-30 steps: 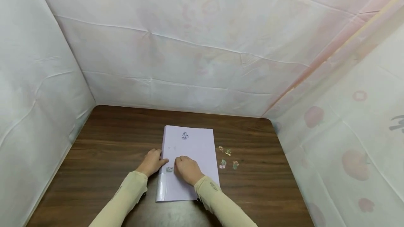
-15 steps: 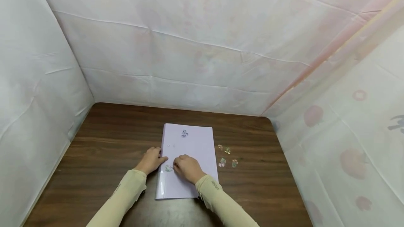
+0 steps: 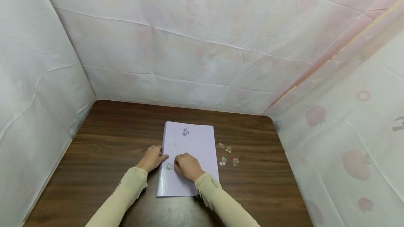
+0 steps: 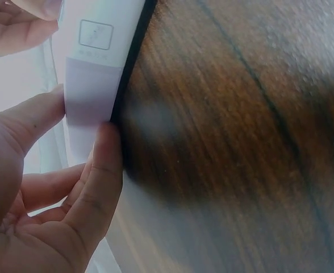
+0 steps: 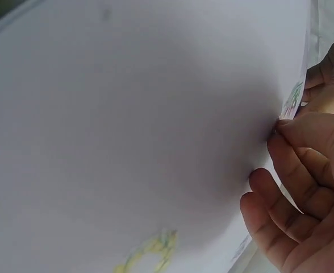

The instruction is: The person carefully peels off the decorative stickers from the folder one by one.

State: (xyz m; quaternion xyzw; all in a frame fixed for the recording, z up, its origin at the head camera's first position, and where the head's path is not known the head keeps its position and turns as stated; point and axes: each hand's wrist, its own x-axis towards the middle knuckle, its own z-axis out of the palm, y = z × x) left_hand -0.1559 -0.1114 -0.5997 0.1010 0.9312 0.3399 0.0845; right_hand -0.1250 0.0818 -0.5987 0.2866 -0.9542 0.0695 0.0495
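Note:
A lilac file folder (image 3: 199, 142) lies on the table, its spine toward the left. My left hand (image 3: 152, 158) grips the spine (image 4: 90, 96), thumb on one side and fingers on the other, in the left wrist view. My right hand (image 3: 188, 166) is over the cover with fingers curled. Its thumb and index fingertip pinch at the edge of a green-and-pink flower sticker (image 5: 293, 99) near the spine. A bluish flower sticker (image 3: 185, 132) is on the upper part of the cover. Whether the pinched sticker's edge is lifted is hidden by the fingertips.
To the folder's right, several small flower stickers (image 3: 223, 161) lie loose on the brown wood-grain table (image 3: 120, 125). White printed cloth walls (image 3: 189, 62) stand behind and at both sides. A yellow wreath-like mark (image 5: 150, 250) shows low in the right wrist view.
Both hands stay almost in place, with only slight movement of the right fingers beside the sticker. The head view has shifted a little.

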